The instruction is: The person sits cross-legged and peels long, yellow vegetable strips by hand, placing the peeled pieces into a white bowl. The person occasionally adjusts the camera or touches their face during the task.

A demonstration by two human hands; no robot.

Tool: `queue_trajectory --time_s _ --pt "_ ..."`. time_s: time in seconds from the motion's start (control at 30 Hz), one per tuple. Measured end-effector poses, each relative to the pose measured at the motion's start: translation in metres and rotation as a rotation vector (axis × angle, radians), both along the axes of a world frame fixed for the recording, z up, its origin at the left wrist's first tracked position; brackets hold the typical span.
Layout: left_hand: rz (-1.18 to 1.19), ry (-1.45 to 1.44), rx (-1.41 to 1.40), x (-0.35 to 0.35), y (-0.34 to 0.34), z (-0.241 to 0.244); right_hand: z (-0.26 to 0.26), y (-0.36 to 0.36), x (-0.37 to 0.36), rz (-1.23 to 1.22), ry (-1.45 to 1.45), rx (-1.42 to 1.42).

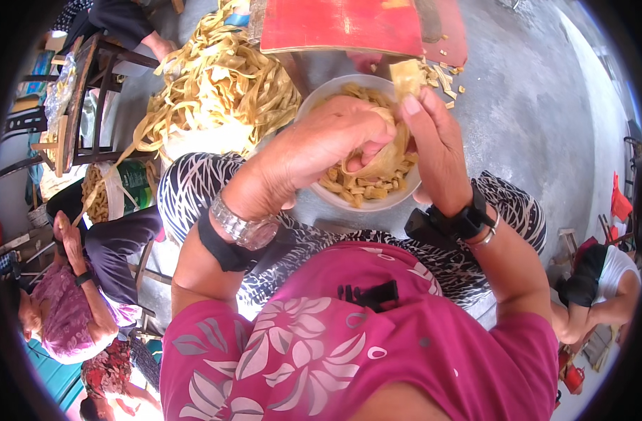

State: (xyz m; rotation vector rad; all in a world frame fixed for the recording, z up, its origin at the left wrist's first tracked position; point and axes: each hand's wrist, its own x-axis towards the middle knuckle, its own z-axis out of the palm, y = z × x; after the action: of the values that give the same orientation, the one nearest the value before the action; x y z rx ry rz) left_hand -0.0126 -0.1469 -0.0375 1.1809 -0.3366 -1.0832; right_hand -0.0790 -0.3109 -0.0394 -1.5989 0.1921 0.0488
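Both of my hands work over a white plastic basin (pixel 409 193). Inside it lie many small folded pieces (pixel 373 187) of a yellowish, strip-like material. My right hand (pixel 437 139) pinches a pale yellow flat strip (pixel 405 76) between thumb and fingers, with one end standing up above the thumb. A broad loop of the strip hangs down between the hands. My left hand (pixel 347 126) is curled, its fingers around part of that loop. I cannot tell if the material is plant leaf or something else.
A big heap of long yellow strips (pixel 231 79) stands at the left. Ahead is a red board (pixel 342 26); folded pieces (pixel 442 76) lie on the floor beside it. Another person (pixel 73 316) sits at the left, near a sack of pieces (pixel 97 197). A second person (pixel 605 284) sits at the right.
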Motion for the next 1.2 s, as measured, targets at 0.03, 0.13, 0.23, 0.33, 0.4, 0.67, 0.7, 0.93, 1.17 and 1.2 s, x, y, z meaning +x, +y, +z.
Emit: queue_trajectory --time_s 0.03,0.13,0.23,0.33,0.4,0.67,0.7,0.93,1.17,1.2 --pt "0.077 -0.26 0.048 -0.002 -0.003 0.0 0.0 0.0 0.001 -0.018 0.043 0.027" --pt "0.302 -1.251 0.173 -0.001 -0.007 0.002 0.0 -0.003 0.01 0.008 -0.028 -0.026" --pt "0.411 -1.421 0.197 -0.001 -0.009 0.005 0.002 -0.015 0.015 0.156 0.111 0.043" --pt "0.321 -1.399 0.158 0.0 -0.009 0.003 0.01 -0.025 0.016 0.267 0.13 -0.066" --pt "0.268 -1.313 0.161 0.0 -0.009 0.001 0.011 -0.031 0.016 0.342 0.089 -0.143" --pt "0.277 -0.244 -0.247 -0.002 -0.012 0.01 0.004 -0.03 0.013 0.364 -0.318 -0.267" --pt "0.297 -0.167 -0.288 -0.003 -0.013 0.013 0.003 -0.031 0.013 0.381 -0.343 -0.287" --pt "0.22 -0.413 -0.256 -0.007 -0.015 0.015 0.008 -0.034 0.007 0.31 -0.146 0.056" --pt "0.194 -1.001 0.092 -0.007 -0.017 0.005 -0.008 -0.027 0.005 0.329 -0.079 0.066" --pt "0.227 -0.949 0.069 -0.007 -0.018 0.001 -0.009 -0.027 0.006 0.334 -0.083 0.047"
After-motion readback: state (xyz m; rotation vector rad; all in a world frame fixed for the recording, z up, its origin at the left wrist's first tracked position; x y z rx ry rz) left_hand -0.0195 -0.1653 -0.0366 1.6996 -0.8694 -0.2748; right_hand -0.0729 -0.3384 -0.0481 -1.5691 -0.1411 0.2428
